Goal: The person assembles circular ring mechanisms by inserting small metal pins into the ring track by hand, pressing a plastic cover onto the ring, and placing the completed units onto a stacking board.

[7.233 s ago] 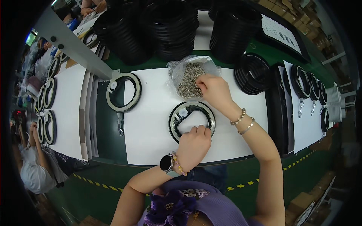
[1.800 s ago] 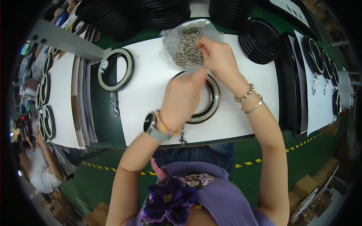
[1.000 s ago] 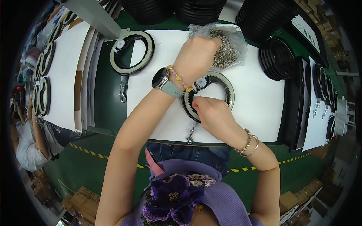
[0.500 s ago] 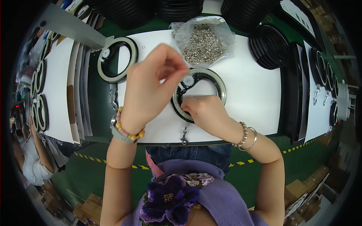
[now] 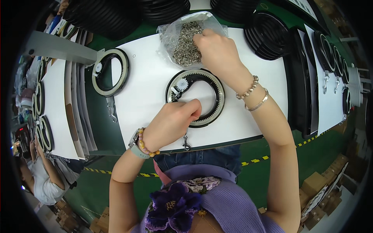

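In the head view, a white table top (image 5: pixel 248 116) carries a black ring with a pale toothed inner rim (image 5: pixel 215 91), which serves here as the landmark. It lies flat near the middle of the table top, a little toward the near edge. A small white gear wheel (image 5: pixel 182 84) sits on the ring's upper left part. Bare white surface lies to the right of the ring, up to a black stack of parts (image 5: pixel 299 77) at the table's right end. To the left of the ring there is more bare white, then the table's left edge and a green gap; a second ring (image 5: pixel 123 72) lies well apart on that side, straddling that edge. Beyond the ring, touching nothing of it, stands a clear bag of small metal pieces (image 5: pixel 186 42). A metal clip (image 5: pixel 186 141) lies just below the ring, at the table's near edge.

The left hand (image 5: pixel 171 124) is curled shut, knuckles up, with its fingertips pressed on the ring's lower left part; whether it pinches something small there cannot be told. The right hand (image 5: pixel 217 52) reaches beyond the ring into the bag's open mouth, fingers bent down among the metal pieces; what it grips is hidden.
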